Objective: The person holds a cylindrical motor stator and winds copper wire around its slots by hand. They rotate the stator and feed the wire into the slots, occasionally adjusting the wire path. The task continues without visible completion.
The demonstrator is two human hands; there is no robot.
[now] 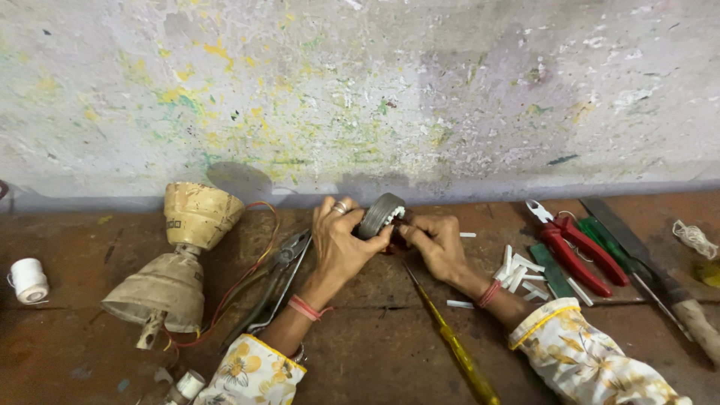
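Note:
My left hand grips a grey round motor core with white slot pieces on its face, held just above the brown workbench near the wall. My right hand touches the core's right side, its fingertips pinched at the white pieces. A ring shows on a left finger, and both wrists wear red thread bands. A yellow-handled screwdriver lies on the bench below my right hand.
A dusty cream fan housing with red wires lies at the left, grey pliers beside it. A white thread spool sits far left. Red-handled pliers, a green tool, a knife and several white strips lie at the right.

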